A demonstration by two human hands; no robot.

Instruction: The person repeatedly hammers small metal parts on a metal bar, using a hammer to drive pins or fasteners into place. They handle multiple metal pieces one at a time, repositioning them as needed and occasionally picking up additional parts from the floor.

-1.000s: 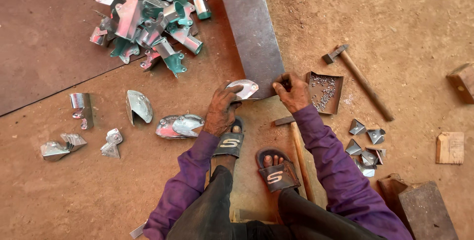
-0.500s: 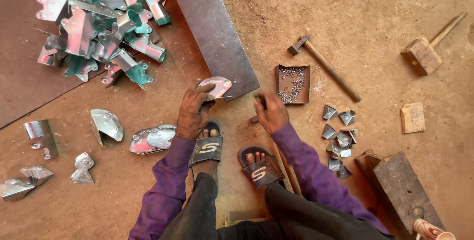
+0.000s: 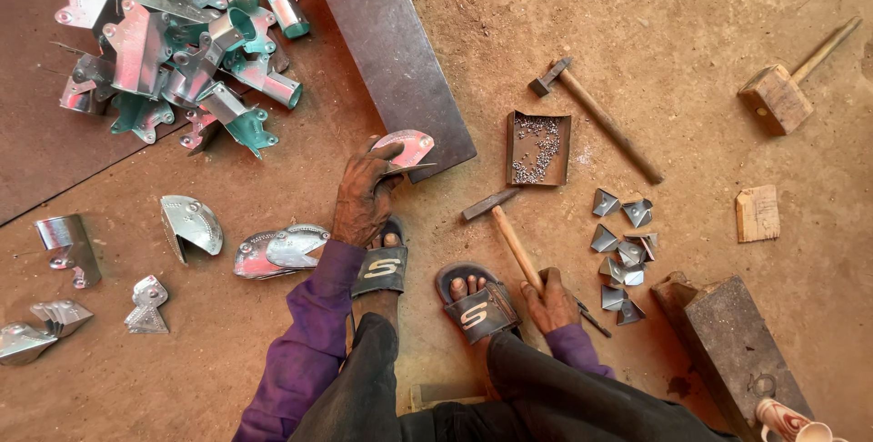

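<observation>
— What's the biggest thing in front of you?

— The floor (image 3: 727,5): packed reddish-brown earth, gritty. On it lies a long flat steel plate (image 3: 391,51), dull grey, running away from you at a slant, with a darker brown sheet (image 3: 36,133) to its left. On that sheet sits a heap of bent sheet-metal parts (image 3: 173,42), shiny silver and teal, folded into channels and tubes.

— And your left hand?

— Your left hand (image 3: 362,201) pinches a small curved metal piece (image 3: 406,148), pinkish and shiny with a rounded edge, held at the near corner of the steel plate. Fingers are curled over it; whether it rests on the plate you cannot tell from this angle.

— The right one?

— Your right hand (image 3: 550,301) is closed round the wooden handle of a hammer (image 3: 505,224), beside your right sandal. The dark head points up-left and lies low near the floor, well apart from the curved piece.

— Any containers?

— A shallow rectangular metal tray (image 3: 514,165), just right of the plate, holding a scatter of tiny grey rivets (image 3: 536,146).

— Smaller bits?

— A second hammer (image 3: 600,119) past the tray, a wooden mallet (image 3: 782,87) far right, and a cluster of little folded triangles (image 3: 623,246) near your right hand.
</observation>
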